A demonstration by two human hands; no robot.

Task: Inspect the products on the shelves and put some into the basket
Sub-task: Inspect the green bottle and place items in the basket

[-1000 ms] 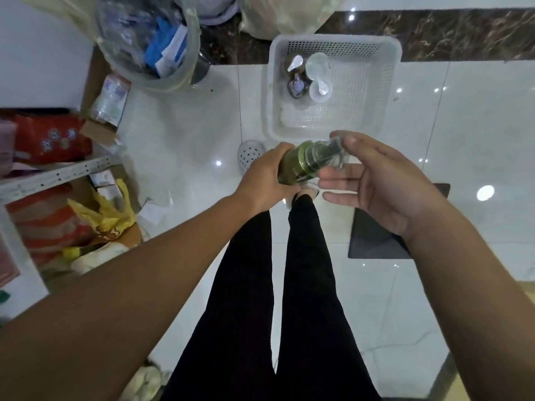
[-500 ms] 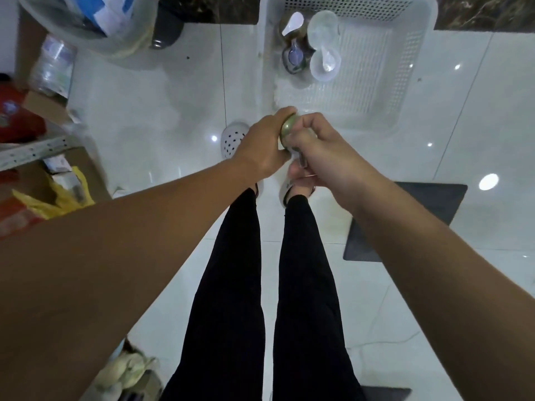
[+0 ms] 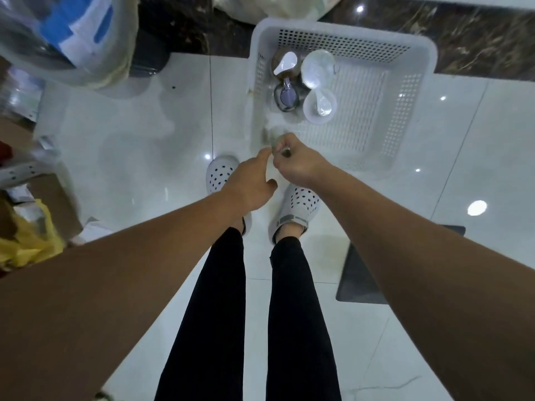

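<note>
A white perforated basket [image 3: 428, 56] stands on the floor ahead of my feet. Several pump bottles [image 3: 289, 82] with clear caps stand in its far left part. My right hand [image 3: 301, 163] grips the top of the green bottle [image 3: 277, 141] and holds it low at the basket's near left corner. Most of the bottle is hidden under my fingers. My left hand [image 3: 250, 185] hovers just left of it with loose fingers and holds nothing.
Shelving [image 3: 17, 172] with a yellow bag [image 3: 26, 247] stands at the left. A big clear plastic bag [image 3: 66, 36] of goods sits at the top left. A dark mat [image 3: 362, 279] lies on the glossy white tiles to my right.
Both hands held the green bottle near my chest; now it has gone down into the basket's near corner. My left hand has let go, and the right alone keeps hold.
</note>
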